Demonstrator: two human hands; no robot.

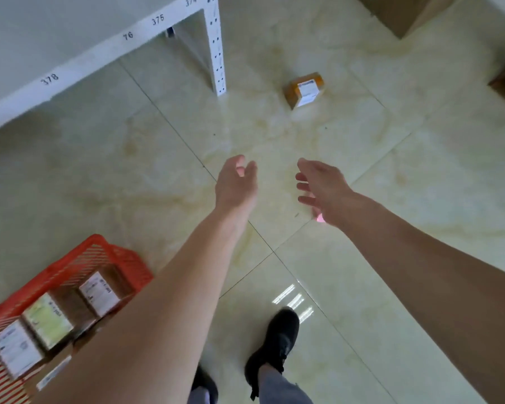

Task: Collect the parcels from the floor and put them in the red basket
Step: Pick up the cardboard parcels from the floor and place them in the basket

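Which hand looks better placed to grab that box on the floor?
Probably the right hand: the box lies almost straight ahead of it. The left hand sits further aside. Both are open, empty.

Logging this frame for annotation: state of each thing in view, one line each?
left hand: open, holds nothing, reaching forward
right hand: open, holds nothing, reaching forward
parcel: lying on the floor, label up, untouched
red basket: on the floor, holds several parcels
white shelf: standing, numbered labels on its edge

Bright, even light with a white glare streak on the glossy floor (293, 301); motion blur softens everything, edges bowed.
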